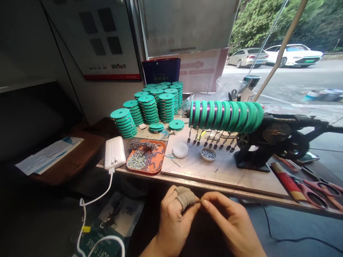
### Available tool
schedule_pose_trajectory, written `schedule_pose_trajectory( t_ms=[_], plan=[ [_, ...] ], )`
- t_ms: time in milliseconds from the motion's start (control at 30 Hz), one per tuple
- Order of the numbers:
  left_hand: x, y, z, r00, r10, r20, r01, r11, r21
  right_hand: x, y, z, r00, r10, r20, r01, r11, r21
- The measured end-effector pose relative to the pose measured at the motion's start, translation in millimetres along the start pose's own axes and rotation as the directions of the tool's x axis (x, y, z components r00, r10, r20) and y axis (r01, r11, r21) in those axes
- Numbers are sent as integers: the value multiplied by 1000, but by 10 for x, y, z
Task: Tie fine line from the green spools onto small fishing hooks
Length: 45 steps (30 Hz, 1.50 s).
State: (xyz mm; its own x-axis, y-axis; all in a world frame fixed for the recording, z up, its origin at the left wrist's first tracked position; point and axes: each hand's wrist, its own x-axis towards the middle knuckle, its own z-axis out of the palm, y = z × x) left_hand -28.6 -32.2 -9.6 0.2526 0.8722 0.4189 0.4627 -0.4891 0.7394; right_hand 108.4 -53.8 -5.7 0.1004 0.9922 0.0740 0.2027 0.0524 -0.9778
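Note:
In front of the table edge, my left hand (175,214) has its fingers curled, with tan cloth wraps (184,197) round some of them. Thumb and forefinger of my right hand (227,214) pinch close together, meeting the left fingertips. Whatever lies between the fingertips is too small to make out. Above them on the board sits a small bowl (208,154) of grey beads. Green spools (225,116) wound with purple line fill the shaft of a black hand-cranked winder (268,132), and small metal pieces (210,144) hang from them.
An orange tray (158,167) holds small tubes and springs. Stacked green spools (148,109) stand behind it. A white power bank (115,153) with a cable lies at the table's left edge, scissors (312,194) at the right. A white round lid (180,150) rests on the board.

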Motion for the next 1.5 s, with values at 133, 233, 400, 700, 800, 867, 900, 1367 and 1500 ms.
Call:
schedule_pose_trajectory(
  t_ms=[133,233,400,700,800,867,900,1367,1500],
  plan=[
    [1,-4,12,1000,-15,-2,15,1000,-20,-6,1,6,1000,4,17,-4,1000,0],
    [-3,-18,23,999,-40,2,40,998,-42,2,15,-12,1000,-7,20,8,1000,-11],
    [-9,-26,28,998,-59,6,59,997,-53,12,39,-47,996,-31,83,34,998,-46],
    [-27,-41,38,996,-94,-2,93,991,-101,13,38,-37,997,-18,81,22,999,-50],
    [-30,-46,36,996,-90,5,90,991,-96,16,32,-38,997,-18,81,23,998,-60],
    [-30,-43,34,996,-90,6,90,991,-94,17,26,-40,996,-13,85,19,997,-68],
    [-29,-40,33,996,-92,5,92,991,-95,17,24,-42,996,-11,89,18,997,-71],
    [-15,-29,7,1000,24,7,-24,1000,4,14,57,-43,992,-47,116,60,992,-114],
    [3,-11,2,997,80,12,-80,996,48,18,69,-45,990,-71,123,89,985,-147]
  ],
)
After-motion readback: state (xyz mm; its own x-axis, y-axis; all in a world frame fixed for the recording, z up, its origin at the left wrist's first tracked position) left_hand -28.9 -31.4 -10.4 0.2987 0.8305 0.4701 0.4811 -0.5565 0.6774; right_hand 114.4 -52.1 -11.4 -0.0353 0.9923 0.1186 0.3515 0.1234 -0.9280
